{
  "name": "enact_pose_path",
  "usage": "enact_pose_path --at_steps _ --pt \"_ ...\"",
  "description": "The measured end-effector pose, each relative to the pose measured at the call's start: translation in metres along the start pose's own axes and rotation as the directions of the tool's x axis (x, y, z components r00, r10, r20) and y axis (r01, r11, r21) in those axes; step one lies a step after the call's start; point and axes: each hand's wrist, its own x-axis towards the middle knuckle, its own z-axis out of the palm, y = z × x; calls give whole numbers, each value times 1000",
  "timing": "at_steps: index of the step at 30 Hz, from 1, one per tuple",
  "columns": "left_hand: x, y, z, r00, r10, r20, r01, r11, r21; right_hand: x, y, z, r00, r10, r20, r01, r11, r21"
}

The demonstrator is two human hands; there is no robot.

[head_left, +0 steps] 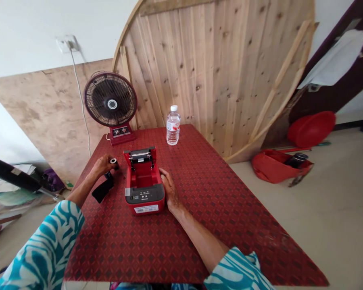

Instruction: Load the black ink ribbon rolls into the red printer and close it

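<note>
A small red and black printer [145, 197] stands on the table with its lid [140, 155] raised and its red inner bay bare. My right hand [170, 189] is against the printer's right side, fingers curled along its edge. Left of the printer, my left hand [102, 166] pinches a small black roll [114, 163] with a pale ring-shaped end. A loose black strip [103, 190] lies on the table just below that hand; whether it joins the roll is hard to see.
The table has a red patterned cover [199, 241]. A dark red fan [111, 104] stands at the back left, and a water bottle [173, 127] stands upright behind the printer. A large round wooden board [211, 72] leans on the wall. A red bag [269, 167] sits on the floor.
</note>
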Motion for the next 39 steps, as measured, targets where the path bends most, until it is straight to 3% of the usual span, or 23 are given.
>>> enact_pose_path --at_steps 6,13,18,22,33,36,39 --pt "-3 -7 4 999 -17 28 22 980 -198 1 0 1 1000 -8 -1 8 1000 -1" --pt "-46 -36 -17 1000 -30 1 27 900 -435 1 1 1 1000 -14 6 14 1000 9" --pt "-70 -46 -6 993 -53 104 96 877 -471 0 -1 1 1000 26 -12 -26 1000 4" --pt "-74 -44 4 996 -52 78 84 862 -499 0 -1 2 1000 17 -16 -17 1000 -2" --pt "-93 -25 1 995 -68 -72 17 836 -549 0 -2 2 1000 -4 -10 4 1000 17" --pt "-101 -5 -4 997 26 -78 -62 855 -514 -1 -2 3 1000 1 -9 -1 1000 16" --pt "-108 25 -10 978 203 -54 -208 895 -395 0 -1 3 1000 -7 -13 7 1000 14"
